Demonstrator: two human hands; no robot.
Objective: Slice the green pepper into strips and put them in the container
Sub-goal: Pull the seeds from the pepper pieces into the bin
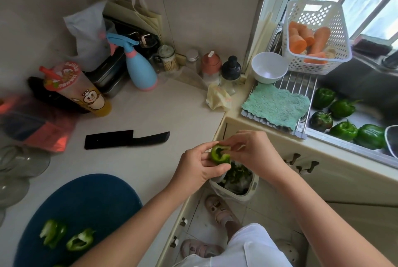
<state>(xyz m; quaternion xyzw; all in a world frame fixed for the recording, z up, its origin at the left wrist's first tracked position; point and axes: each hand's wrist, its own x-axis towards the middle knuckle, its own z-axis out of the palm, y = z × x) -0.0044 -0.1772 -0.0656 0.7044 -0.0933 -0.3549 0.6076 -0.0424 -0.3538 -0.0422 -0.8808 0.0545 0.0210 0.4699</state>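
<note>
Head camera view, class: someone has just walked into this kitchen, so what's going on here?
A person is cleaning out a green pepper piece over a bin on the floor. The left hand grips the piece while the right hand pinches at its pale inside with its fingers. Two more pepper pieces lie on the blue cutting board. The black knife lies on the counter, in nobody's hand. No strips show yet; whole peppers wait in the sink.

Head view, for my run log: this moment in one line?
left hand holds pepper piece | right hand pinches its rim | above bin | knife on counter
</note>
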